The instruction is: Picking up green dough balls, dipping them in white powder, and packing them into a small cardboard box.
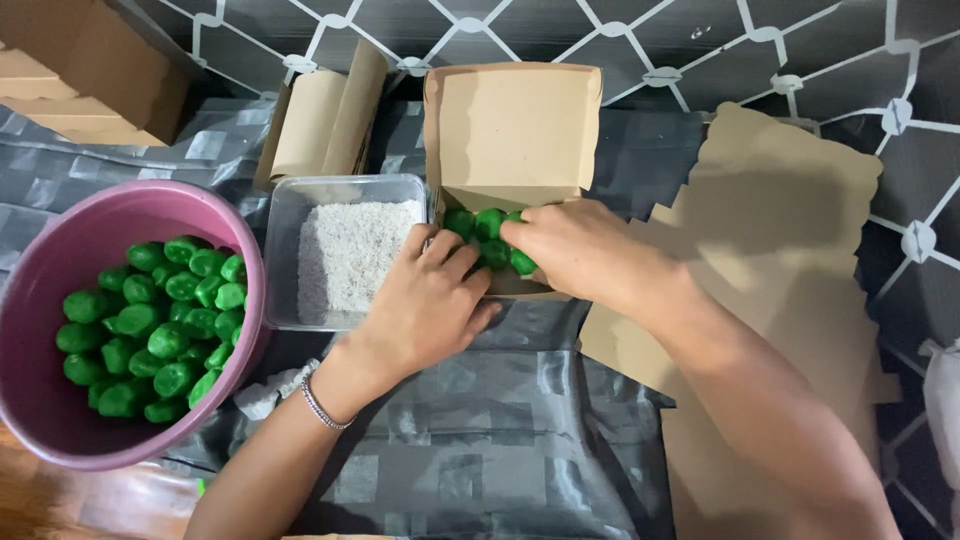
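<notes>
In the head view, the person's two hands met over a small brown cardboard box (512, 140) that stood open, its lid raised toward the back. The left hand (425, 305) rested at the front left corner of this box, the fingers bent and pressed close together against the box edge and the green balls (482, 226) inside; whether it really pinched one of them could not be told, because the fingertips were hidden. The right hand (575, 250) reached in from the right side, and its grip was closed around a green ball (522, 262) at the front edge of the box, with the fingers curled over it. Several green balls lay in a row inside the box, touching each other, just under the raised lid. Just beside the box, on the left, stood a clear plastic container (345, 250) filled with white shredded flakes, and the left wrist, which wore a thin bracelet (322, 408), lay near its front corner. Further to the left stood a big pink bowl (60, 290) with many more green balls (160, 325) heaped in it, well apart from the hands. Behind the container leaned a folded cardboard box (325, 120), and flat cardboard sheets (780, 230) lay to the right under the right forearm. Everything stood on a grey plastic sheet (480, 440) with a square pattern.
</notes>
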